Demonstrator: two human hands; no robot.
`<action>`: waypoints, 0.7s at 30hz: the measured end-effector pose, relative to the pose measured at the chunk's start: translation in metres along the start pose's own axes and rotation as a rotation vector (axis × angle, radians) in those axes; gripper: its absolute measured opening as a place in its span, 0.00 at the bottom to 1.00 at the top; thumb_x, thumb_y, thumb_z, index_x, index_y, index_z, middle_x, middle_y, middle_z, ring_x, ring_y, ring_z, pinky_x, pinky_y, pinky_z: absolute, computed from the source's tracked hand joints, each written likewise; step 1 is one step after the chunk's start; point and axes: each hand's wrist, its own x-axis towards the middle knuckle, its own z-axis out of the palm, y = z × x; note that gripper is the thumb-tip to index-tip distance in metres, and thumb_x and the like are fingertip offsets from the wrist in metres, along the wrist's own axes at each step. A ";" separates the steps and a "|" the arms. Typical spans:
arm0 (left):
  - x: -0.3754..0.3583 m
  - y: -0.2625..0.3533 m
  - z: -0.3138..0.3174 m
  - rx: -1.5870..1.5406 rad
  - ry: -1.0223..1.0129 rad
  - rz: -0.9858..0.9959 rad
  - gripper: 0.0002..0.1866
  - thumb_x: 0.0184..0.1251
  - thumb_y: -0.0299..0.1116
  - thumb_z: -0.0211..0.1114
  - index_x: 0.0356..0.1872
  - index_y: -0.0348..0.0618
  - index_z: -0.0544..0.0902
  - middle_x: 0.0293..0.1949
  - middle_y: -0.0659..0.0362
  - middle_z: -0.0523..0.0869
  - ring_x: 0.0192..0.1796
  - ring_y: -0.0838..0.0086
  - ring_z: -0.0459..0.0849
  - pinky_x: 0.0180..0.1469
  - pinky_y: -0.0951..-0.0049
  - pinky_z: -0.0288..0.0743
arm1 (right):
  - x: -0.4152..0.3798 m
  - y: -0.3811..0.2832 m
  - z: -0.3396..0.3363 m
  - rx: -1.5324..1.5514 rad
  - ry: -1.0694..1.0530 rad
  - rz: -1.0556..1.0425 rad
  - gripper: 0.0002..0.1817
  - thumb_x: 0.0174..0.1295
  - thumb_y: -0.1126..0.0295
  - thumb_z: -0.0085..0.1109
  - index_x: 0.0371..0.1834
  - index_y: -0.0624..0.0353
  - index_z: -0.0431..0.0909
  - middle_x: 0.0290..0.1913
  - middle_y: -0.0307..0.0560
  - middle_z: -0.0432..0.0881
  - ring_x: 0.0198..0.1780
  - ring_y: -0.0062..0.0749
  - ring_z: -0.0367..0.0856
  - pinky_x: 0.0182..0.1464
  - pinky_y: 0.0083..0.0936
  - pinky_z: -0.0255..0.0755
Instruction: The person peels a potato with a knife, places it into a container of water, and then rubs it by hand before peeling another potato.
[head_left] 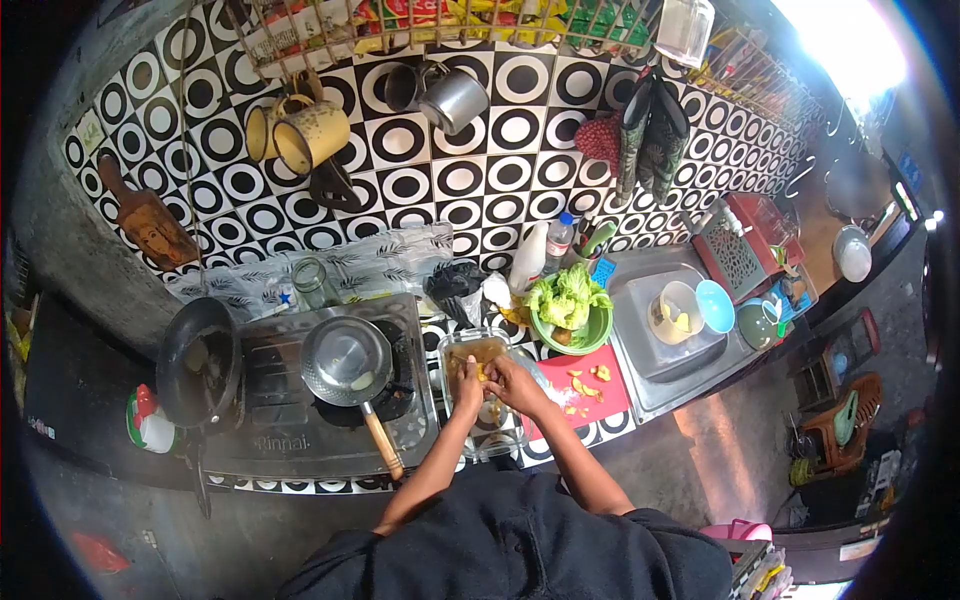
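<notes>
My left hand [467, 385] and my right hand [514, 388] meet over a clear rectangular dish [448, 342] that holds something brownish. Between their fingertips is a small yellow-brown piece of food [485, 371], mostly covered by the fingers; its kind cannot be made out. Both hands are closed on it. Just right of my right hand lies a red cutting board [612, 398] with several yellow-orange scraps [578, 385] on it. Behind the board stands a green bowl [603, 338] with leafy lettuce [568, 302] in it.
Left of the dish, a pan with a wooden handle [346, 362] sits on the stove [275, 400]. A dark wok [200, 365] stands farther left. Bottles [529, 258] line the back. On the right, a steel sink [640, 285] holds a plastic tub [675, 345] with a container [668, 318].
</notes>
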 end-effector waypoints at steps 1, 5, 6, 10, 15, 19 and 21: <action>0.003 -0.002 -0.002 0.011 -0.026 -0.019 0.26 0.77 0.55 0.45 0.57 0.44 0.73 0.28 0.62 0.80 0.19 0.80 0.75 0.17 0.80 0.63 | 0.002 -0.001 -0.003 0.019 -0.023 0.007 0.13 0.54 0.73 0.68 0.37 0.62 0.72 0.30 0.50 0.73 0.32 0.43 0.74 0.36 0.33 0.69; 0.023 -0.014 -0.007 0.067 -0.032 -0.009 0.26 0.75 0.56 0.48 0.57 0.45 0.72 0.27 0.61 0.79 0.19 0.79 0.75 0.17 0.79 0.65 | 0.008 0.011 -0.001 0.120 -0.075 0.047 0.14 0.55 0.71 0.69 0.36 0.62 0.72 0.28 0.48 0.71 0.30 0.36 0.70 0.35 0.31 0.68; 0.008 0.005 -0.004 0.084 -0.040 -0.036 0.26 0.75 0.57 0.49 0.58 0.45 0.72 0.28 0.61 0.79 0.19 0.79 0.75 0.17 0.79 0.65 | 0.010 0.011 -0.002 0.141 -0.094 0.063 0.14 0.55 0.71 0.69 0.35 0.62 0.71 0.28 0.47 0.71 0.30 0.35 0.70 0.35 0.30 0.67; 0.001 0.021 -0.005 0.117 -0.100 -0.039 0.30 0.74 0.58 0.47 0.59 0.40 0.72 0.33 0.57 0.80 0.21 0.77 0.74 0.16 0.77 0.68 | 0.018 0.010 -0.008 0.143 -0.142 0.052 0.14 0.55 0.70 0.69 0.34 0.61 0.71 0.26 0.45 0.71 0.29 0.31 0.67 0.33 0.28 0.66; -0.001 0.032 -0.005 0.168 -0.096 -0.055 0.29 0.74 0.57 0.46 0.59 0.41 0.71 0.33 0.57 0.80 0.21 0.77 0.75 0.15 0.77 0.67 | 0.029 0.011 -0.008 0.244 -0.230 0.061 0.14 0.59 0.67 0.67 0.34 0.60 0.70 0.24 0.40 0.70 0.28 0.26 0.66 0.33 0.27 0.66; 0.002 0.029 -0.008 0.181 -0.114 -0.070 0.31 0.75 0.57 0.45 0.62 0.40 0.69 0.36 0.54 0.80 0.23 0.76 0.76 0.15 0.77 0.68 | 0.036 0.010 -0.013 0.208 -0.312 0.085 0.15 0.61 0.63 0.66 0.34 0.59 0.70 0.26 0.39 0.72 0.30 0.24 0.66 0.34 0.27 0.67; 0.003 0.028 -0.009 0.181 -0.125 -0.079 0.32 0.75 0.58 0.44 0.64 0.40 0.67 0.37 0.54 0.81 0.24 0.75 0.77 0.15 0.77 0.69 | 0.037 0.012 -0.013 0.207 -0.340 0.088 0.15 0.62 0.62 0.66 0.34 0.59 0.70 0.26 0.39 0.72 0.30 0.25 0.67 0.35 0.27 0.67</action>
